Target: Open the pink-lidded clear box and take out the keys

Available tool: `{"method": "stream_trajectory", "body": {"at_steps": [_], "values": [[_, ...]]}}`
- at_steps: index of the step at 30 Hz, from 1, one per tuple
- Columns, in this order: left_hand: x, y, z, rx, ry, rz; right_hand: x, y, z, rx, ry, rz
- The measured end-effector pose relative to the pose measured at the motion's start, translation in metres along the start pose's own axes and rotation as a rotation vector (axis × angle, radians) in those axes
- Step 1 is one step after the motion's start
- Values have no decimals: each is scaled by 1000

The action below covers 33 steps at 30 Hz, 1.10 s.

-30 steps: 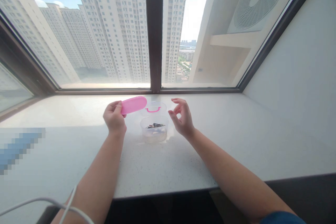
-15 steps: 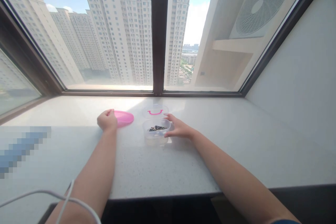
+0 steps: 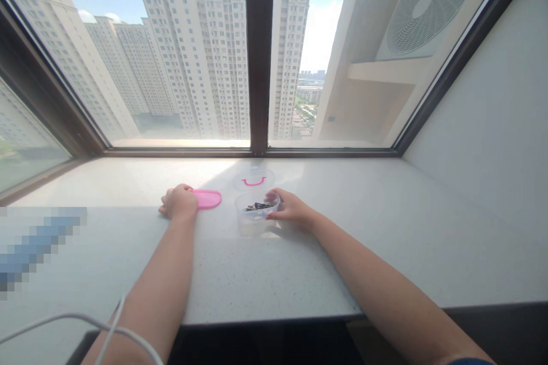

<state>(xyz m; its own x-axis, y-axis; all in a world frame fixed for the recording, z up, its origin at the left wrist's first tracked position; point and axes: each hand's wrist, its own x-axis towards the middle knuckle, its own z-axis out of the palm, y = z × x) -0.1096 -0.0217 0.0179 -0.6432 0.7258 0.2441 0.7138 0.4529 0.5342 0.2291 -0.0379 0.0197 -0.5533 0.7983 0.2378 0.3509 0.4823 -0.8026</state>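
Note:
A clear plastic box (image 3: pixel 250 222) stands on the white sill, holding small dark metallic pieces (image 3: pixel 258 206) too small to name. Its raised transparent lid (image 3: pixel 253 172), with a pink handle (image 3: pixel 254 182), leans back behind it. My right hand (image 3: pixel 289 206) grips the box's right side, thumb and fingers curved round the rim. Left of the box, a flat pink oval tray (image 3: pixel 208 199) lies level at or on the sill. My left hand (image 3: pixel 180 202) is closed over the tray's left end, hiding that end and part of the fingers.
White cables (image 3: pixel 71 316) cross my left forearm at the lower left. A pixelated blue patch (image 3: pixel 43 245) covers part of the sill (image 3: pixel 265 279) on the left. Dark window frames (image 3: pixel 259 68) border the back, and a white wall (image 3: pixel 483 142) bounds the right.
My left hand has turned and shifted slightly right and down, bringing the pink tray from tilted to level. My right hand stays on the box, its fingers slightly further over the rim.

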Motion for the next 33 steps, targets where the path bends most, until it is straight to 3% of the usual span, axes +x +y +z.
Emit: {"method": "stream_trajectory", "body": {"at_steps": [7,13,24,33], "values": [[-4,2,-3,70,-88,46,1,0,0,-18,26,4],[5,-7,-12,172,-162,180,3,3,1,11,30,9],[-7,-22,-33,373,-129,472,3,2,1,-26,48,7],[-6,-49,-39,249,-146,524,3,3,2,28,36,43]]}}
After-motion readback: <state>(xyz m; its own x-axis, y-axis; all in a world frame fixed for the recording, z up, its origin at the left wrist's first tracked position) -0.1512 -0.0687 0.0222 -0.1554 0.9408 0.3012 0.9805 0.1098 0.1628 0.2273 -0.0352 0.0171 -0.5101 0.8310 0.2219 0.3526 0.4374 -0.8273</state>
